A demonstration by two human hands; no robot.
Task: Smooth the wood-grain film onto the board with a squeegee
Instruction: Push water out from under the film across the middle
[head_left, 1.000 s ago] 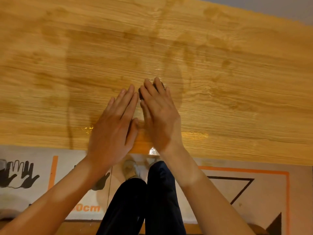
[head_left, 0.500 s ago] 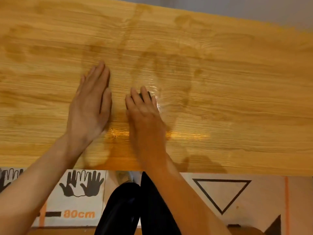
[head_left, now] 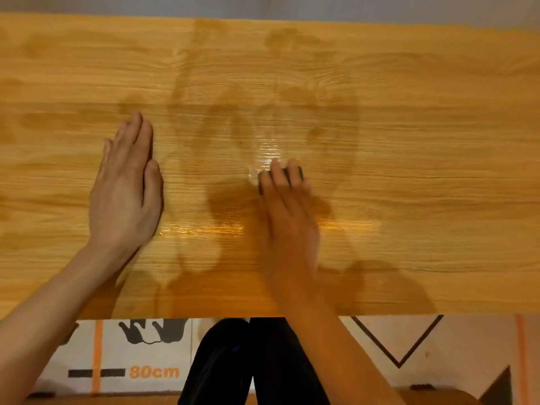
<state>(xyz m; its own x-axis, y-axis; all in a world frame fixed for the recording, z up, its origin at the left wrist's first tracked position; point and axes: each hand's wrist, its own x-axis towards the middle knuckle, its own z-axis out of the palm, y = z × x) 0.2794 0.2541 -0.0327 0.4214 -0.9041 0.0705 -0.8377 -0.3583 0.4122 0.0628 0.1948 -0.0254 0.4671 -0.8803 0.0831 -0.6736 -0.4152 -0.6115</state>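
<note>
Wood-grain film (head_left: 409,141) covers the whole board in front of me, glossy with a light streak near its front. My left hand (head_left: 127,185) lies flat on the film at the left, fingers straight and together. My right hand (head_left: 287,209), blurred, presses a small dark squeegee (head_left: 287,175) against the film near the middle. Only the squeegee's dark edge shows between and past my fingertips; the hand hides the remainder.
The board's near edge (head_left: 380,312) runs across the lower frame. Below it lie a floor mat (head_left: 146,361) with hand prints, "80cm" and a triangle outline, and my dark trouser legs (head_left: 248,361). A grey wall (head_left: 292,7) is behind the board.
My hands have spread apart: the left slid out to the left, the right moved rightward with the squeegee. The view has tilted so more of the board's far edge shows.
</note>
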